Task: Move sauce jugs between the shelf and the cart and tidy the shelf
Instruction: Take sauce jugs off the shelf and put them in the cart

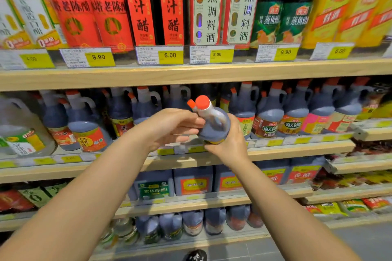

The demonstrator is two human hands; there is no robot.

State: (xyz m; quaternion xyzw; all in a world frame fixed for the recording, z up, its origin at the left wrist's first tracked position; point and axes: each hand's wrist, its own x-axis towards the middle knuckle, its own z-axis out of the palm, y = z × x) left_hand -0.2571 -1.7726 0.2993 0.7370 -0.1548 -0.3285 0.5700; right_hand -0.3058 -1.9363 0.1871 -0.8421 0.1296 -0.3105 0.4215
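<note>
Head view, dark sauce jug (214, 128) tipped toward the camera, caught between both hands, right hand (230, 145) wrapped round its base from below, left hand (174, 127) curled onto its shoulder, row of jugs (270, 112) on wooden shelf (297, 150) just behind the hands.

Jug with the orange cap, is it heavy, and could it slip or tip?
Probably heavy for its size: the jug looks nearly full, and both the left hand and right hand hold it. Its smooth plastic may be slippery. It is tilted now, so it would likely topple if let go.
</note>
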